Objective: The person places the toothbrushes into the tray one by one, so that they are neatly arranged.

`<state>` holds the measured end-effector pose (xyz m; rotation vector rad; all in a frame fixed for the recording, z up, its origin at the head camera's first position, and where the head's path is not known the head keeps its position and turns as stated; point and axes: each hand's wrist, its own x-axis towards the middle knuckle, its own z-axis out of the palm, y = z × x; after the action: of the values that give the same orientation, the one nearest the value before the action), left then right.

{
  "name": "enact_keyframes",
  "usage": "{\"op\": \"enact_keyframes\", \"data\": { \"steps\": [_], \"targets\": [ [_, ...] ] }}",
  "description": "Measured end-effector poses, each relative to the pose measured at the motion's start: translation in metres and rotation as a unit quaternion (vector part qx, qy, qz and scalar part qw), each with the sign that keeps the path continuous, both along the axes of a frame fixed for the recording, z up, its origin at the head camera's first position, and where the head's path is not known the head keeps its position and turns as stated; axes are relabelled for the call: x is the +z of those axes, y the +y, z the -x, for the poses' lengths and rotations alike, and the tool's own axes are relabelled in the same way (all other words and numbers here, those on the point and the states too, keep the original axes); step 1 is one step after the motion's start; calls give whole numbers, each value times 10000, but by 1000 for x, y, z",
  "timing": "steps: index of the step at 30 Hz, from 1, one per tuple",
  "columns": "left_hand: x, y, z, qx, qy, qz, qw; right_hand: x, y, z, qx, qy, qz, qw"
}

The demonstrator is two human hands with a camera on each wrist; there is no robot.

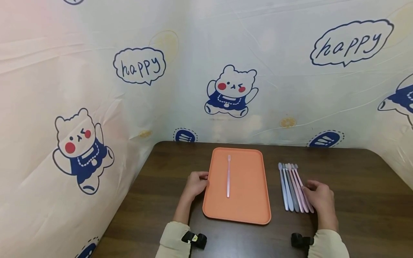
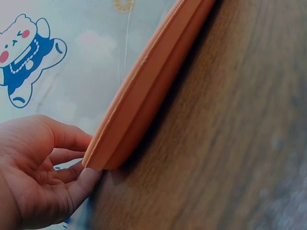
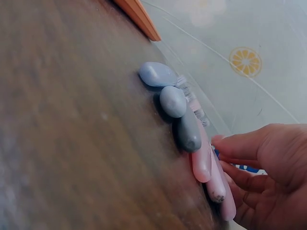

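Note:
An orange tray (image 1: 248, 186) lies on the table, with one pale pink toothbrush (image 1: 228, 179) lengthwise on it. My left hand (image 1: 195, 184) grips the tray's left edge; in the left wrist view, its thumb and fingers pinch the rim at one corner. Right of the tray lies a row of several toothbrushes (image 1: 292, 190), blue and grey on the left, pink on the right, heads pointing away from me. At the row's right end my right hand (image 1: 321, 199) pinches the outermost pink toothbrush (image 3: 228, 206), which still lies beside the others. Its fingertips are partly hidden.
Beneath everything is a dark brown wooden table (image 1: 155, 215). A pale curtain (image 1: 180, 100) printed with bears and the word happy hangs along the table's back and sides. Black straps (image 1: 301, 240) sit on both wrists, over cream sleeves.

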<state>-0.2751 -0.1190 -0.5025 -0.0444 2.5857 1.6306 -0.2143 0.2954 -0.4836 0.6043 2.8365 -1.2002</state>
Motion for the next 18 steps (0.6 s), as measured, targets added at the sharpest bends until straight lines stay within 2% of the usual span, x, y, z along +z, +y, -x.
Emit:
{"op": "enact_keyframes", "data": {
  "steps": [7, 18],
  "targets": [
    [1, 0, -1, 12, -17, 9, 10000, 0, 1, 0, 39, 65, -269, 9996],
    [3, 1, -1, 21, 4, 56, 10000, -3, -2, -2, -239, 336, -549, 9976]
  ]
}}
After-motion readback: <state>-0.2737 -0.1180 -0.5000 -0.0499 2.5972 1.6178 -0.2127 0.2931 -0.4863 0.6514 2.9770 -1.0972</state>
